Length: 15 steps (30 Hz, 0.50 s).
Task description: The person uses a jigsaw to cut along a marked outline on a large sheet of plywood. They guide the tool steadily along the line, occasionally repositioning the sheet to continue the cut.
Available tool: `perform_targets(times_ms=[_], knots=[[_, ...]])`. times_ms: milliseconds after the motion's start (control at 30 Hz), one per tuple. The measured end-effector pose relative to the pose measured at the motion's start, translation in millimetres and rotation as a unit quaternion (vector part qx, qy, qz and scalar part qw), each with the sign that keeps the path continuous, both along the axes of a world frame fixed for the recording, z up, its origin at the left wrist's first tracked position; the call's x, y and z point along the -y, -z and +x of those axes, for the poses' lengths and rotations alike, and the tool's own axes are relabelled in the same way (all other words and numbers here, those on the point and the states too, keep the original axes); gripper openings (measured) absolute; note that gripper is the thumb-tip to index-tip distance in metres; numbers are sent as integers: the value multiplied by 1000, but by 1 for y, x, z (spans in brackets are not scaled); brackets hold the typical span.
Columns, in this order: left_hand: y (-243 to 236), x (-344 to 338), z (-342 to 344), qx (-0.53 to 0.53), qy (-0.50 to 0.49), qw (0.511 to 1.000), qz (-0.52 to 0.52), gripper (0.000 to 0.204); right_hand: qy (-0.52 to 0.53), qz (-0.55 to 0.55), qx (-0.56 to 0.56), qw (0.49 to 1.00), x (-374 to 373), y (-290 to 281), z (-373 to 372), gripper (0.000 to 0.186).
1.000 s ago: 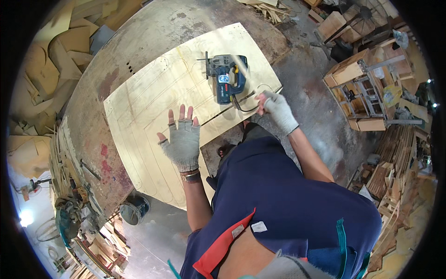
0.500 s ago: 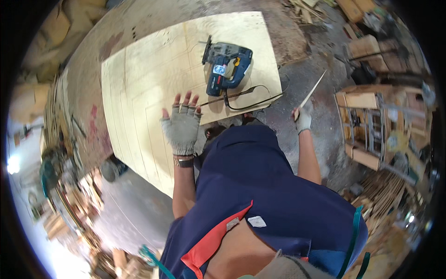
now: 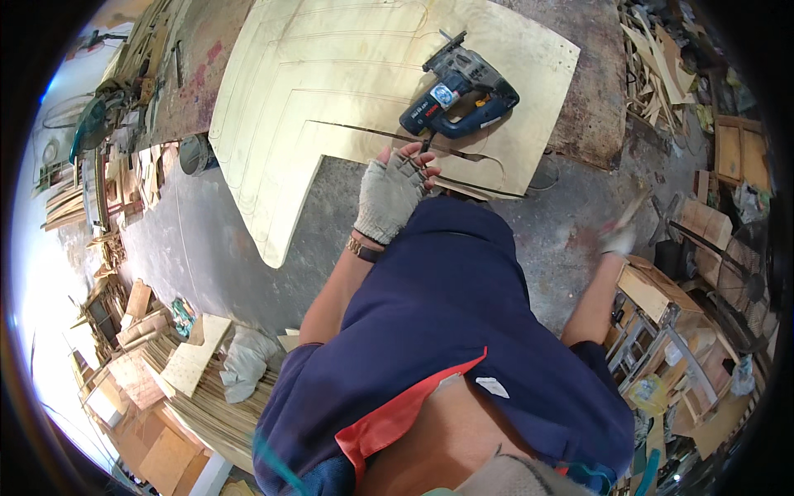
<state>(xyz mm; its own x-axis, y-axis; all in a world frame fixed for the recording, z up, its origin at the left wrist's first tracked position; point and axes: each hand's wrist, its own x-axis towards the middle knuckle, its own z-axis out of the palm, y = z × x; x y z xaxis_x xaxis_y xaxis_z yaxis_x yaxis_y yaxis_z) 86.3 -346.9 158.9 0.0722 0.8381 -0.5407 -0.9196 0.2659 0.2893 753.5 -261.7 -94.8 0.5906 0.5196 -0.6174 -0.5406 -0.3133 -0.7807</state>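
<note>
My left hand point(image 3: 392, 195), in a grey fingerless glove, is raised over the near edge of the plywood panel point(image 3: 256, 153). Its bare fingers are apart and hold nothing, with the jigsaw's cable close by their tips. On the panel lies a dark blue cordless-looking but cabled jigsaw point(image 3: 475, 93), on its side. Far out to the right, my gloved right hand point(image 3: 616, 240) is smeared by motion. A thin pale wood strip point(image 3: 632, 205) sticks up from it, also blurred; the fingers seem closed on its lower end.
Pencilled outlines and a long dark cut mark the panel. Wood offcuts point(image 3: 653, 62) lie at the far right. A wooden frame point(image 3: 653, 289) and a fan point(image 3: 748, 285) stand right of me. Stacked strips and boards point(image 3: 207, 413) fill the lower left.
The view has turned, so panel and jigsaw sit farther up and right. My left hand has drawn nearer the jigsaw's cable. My right hand has swung farther right with the wood strip.
</note>
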Motion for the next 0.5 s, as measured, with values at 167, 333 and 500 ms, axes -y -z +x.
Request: perform_targets(times_ms=[167, 333, 500], knots=[[-5, -1, 14, -18, -4, 1000, -18, 56, -89, 238, 79, 964, -206, -212, 68, 59], [-9, 10, 16, -38, -59, 997, -27, 55, -164, 266, 48, 949, -268, -241, -52, 35], [-6, 36, 3, -65, -132, 989, -23, 53, -347, 192, -52, 917, -210, -141, -236, 39]])
